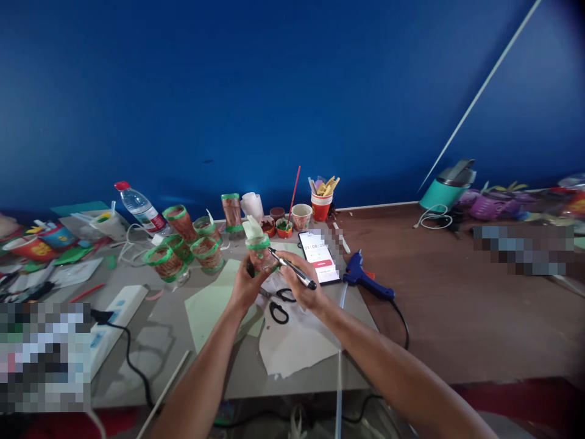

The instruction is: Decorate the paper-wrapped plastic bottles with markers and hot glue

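Observation:
My left hand is closed around a small brown-painted cup with a green rim and pale green paper pieces sticking up from it. Between the fingers of my right hand is a silver and black pen, its tip against or very close to the cup's side. Below my hands, black-handled scissors lie on white paper; their blades are partly hidden. A pale green sheet is under my left forearm.
Several brown and green cups stand left, near a water bottle. A phone and blue glue gun lie right. A power strip with a black cord is at left. Behind are a paint cup with a red brush and stacked cups.

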A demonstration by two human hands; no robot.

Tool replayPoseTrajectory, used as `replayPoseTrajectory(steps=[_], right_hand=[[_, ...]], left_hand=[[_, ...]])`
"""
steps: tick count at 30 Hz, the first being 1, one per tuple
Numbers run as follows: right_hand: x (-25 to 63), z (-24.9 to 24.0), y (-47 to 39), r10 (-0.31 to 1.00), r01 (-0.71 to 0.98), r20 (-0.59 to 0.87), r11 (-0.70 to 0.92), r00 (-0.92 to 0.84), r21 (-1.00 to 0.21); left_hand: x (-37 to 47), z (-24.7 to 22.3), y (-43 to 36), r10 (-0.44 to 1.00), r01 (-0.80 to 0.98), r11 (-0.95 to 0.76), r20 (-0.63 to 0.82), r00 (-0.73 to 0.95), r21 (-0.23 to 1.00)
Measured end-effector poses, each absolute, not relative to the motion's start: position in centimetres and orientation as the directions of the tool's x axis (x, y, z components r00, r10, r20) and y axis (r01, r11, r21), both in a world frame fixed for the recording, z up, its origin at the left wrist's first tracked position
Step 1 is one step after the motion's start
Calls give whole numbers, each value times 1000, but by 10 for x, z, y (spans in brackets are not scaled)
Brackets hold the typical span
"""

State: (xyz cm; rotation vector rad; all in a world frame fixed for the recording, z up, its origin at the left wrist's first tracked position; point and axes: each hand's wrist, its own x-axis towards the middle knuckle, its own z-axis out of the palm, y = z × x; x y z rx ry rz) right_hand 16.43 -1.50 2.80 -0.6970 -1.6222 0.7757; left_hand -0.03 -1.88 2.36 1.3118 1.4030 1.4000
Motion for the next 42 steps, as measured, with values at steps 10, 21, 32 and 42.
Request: replayPoseTrajectory(steps=[10,21,32,42], right_hand=[[164,36,-16,856,-86,504,497,-112,-864],[164,38,-10,903,-139,430,428,17,-893],[166,36,0,944,-260,320,331,86,-907],[164,28,9,969,-505,241,239,63,-829]], left_hand=[[-3,20,-18,987,-32,-135,132,-88,990],[-1,21,-19,993,-123,-121,120,-14,985],[1,23,-20,995,-273,-97,102,6,957],[3,26,-24,997,-386,-5,34,70,923]])
